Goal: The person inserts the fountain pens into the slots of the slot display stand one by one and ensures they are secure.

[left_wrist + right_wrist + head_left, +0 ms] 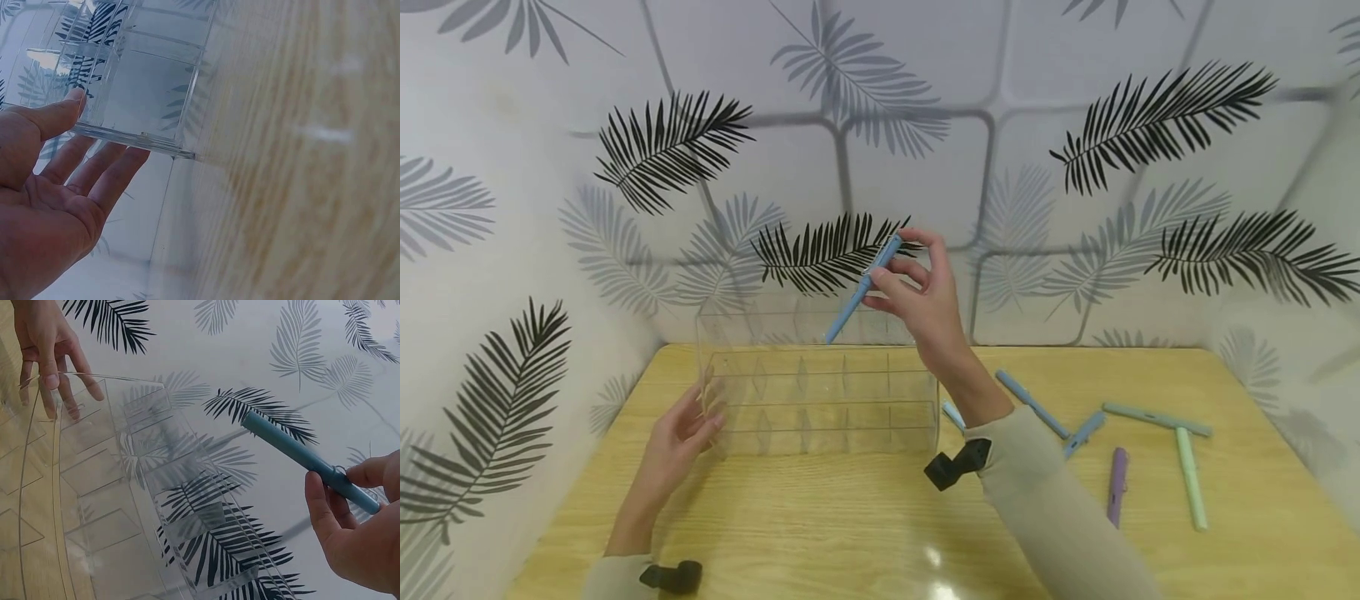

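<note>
A blue pen (857, 300) with a metal clip is pinched between the thumb and fingers of my right hand (928, 312). It slants, lower end to the left, above the top of a clear plastic organizer (842, 403) with several small compartments in tiers. In the right wrist view, the pen (294, 447) is apart from the organizer (94, 506). My left hand (673, 442) grips the organizer's left side. The left wrist view shows the thumb (59, 115) at the front edge and the fingers behind the side wall.
On the wooden table (820, 517), right of the organizer, lie two blue pens (1033, 404) (1084, 435), a grey-green pen (1157, 418), a light green pen (1191, 479) and a purple pen (1117, 487). My right wrist partly hides a pale blue pen (953, 416). A leaf-patterned wall (910, 183) stands behind.
</note>
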Motion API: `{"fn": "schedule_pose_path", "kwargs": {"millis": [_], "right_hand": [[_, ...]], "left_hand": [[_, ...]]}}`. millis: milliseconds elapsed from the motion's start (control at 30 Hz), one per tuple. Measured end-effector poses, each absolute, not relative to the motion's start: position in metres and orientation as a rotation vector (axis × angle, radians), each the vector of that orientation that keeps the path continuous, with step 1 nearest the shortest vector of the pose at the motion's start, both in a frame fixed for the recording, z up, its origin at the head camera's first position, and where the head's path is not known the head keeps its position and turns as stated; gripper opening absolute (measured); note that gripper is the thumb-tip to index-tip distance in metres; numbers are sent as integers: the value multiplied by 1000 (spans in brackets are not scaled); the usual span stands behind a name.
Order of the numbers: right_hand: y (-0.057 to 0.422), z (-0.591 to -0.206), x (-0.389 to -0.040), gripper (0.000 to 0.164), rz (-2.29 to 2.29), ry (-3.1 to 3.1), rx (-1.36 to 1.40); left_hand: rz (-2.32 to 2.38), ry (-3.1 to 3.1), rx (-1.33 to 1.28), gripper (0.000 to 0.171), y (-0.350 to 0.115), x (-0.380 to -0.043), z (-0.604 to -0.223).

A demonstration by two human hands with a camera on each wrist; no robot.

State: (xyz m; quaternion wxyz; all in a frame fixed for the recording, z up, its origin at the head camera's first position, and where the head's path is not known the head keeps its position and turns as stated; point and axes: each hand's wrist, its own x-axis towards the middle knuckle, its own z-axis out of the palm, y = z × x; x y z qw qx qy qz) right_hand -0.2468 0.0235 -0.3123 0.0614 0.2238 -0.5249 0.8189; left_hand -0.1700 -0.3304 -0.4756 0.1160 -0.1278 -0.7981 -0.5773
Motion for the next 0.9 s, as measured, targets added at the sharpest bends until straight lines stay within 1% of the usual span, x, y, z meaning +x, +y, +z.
{"fn": "schedule_pose_path", "kwargs": {"millis": [133, 400, 567, 900], "right_hand": [[12, -306, -251, 48, 2461, -1585, 669], [-9, -300, -258, 48, 2434, -1582, 635], [-25, -299, -264, 44, 2441, -1554, 597], [-53, -300, -274, 41, 2356, -1560, 611]], "left_hand": [[-1683, -2341, -375, 63, -331, -170, -475], [-1696, -2328, -381, 63, -329, -169, -475], [-1703, -2329, -374, 64, -329, -169, -476], [-1694, -2347, -353, 63, -329, -168, -475]]}}
